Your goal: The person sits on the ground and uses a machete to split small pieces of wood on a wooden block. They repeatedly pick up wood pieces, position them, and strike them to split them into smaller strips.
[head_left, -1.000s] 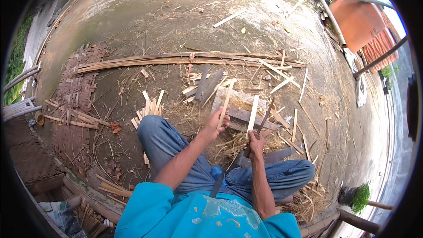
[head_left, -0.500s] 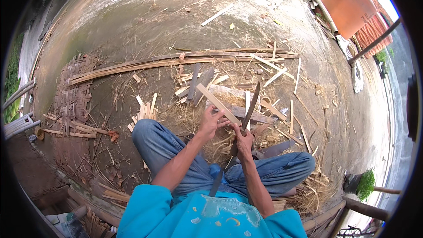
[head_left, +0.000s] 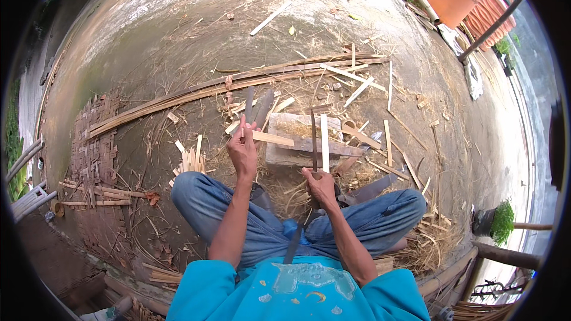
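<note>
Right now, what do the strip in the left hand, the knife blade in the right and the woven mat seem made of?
Strip: likely split bamboo or wood, unfinished; pale, flat, straight-edged.
Knife blade: probably steel, dull; dark, slender, rigid-looking.
Woven mat: perhaps plaited bamboo, weathered; brown flat strands crossing, ragged edges.

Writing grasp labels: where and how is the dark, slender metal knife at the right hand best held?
Probably grip the dark, slender metal knife at its near end, coming from the body side: its long, narrow blade points away, so that grip should avoid it. The right hand holds it there.
</note>
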`<state>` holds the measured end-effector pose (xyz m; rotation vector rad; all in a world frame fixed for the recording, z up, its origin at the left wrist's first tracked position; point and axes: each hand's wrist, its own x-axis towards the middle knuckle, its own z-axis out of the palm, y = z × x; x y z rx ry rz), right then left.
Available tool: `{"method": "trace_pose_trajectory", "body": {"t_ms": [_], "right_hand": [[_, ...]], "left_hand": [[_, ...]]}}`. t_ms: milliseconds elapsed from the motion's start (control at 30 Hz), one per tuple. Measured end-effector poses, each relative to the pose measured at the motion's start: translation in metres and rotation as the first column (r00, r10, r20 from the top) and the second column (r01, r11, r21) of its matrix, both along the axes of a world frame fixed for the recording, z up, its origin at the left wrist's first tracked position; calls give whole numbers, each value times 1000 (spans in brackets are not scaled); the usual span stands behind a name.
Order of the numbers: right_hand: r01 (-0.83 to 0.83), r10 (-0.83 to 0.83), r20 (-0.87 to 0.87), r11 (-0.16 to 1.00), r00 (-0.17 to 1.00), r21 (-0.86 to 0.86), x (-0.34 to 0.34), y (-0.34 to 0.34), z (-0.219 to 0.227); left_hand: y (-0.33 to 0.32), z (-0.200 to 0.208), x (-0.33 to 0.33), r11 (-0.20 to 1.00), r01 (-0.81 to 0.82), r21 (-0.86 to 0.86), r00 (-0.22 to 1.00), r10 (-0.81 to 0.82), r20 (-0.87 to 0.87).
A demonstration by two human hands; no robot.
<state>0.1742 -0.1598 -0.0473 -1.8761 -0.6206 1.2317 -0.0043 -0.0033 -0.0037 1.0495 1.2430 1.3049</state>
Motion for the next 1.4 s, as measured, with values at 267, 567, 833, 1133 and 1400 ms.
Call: {"method": "trace_pose_trajectory", "body": {"t_ms": [267, 567, 833, 1133, 1400], "right_hand": [[-121, 92, 329, 990, 940, 71, -47, -34, -44], [-196, 185, 70, 955, 980, 224, -71, -28, 50], [-104, 29, 246, 949, 969, 299, -78, -35, 7], [-124, 92, 200, 980, 975, 157, -55, -38, -4], [-150, 101, 295, 978, 950, 148, -42, -48, -19]], "left_hand": [[-9, -20, 5, 999, 25, 38, 660, 12, -751], [-26, 10, 18, 995, 62, 76, 524, 32, -851], [-25, -2, 12, 999, 40, 28, 582, -1, -813], [-22, -12, 3, 999, 34, -12, 611, -30, -791], [-21, -11, 4, 998, 62, 5, 609, -34, -792]]}}
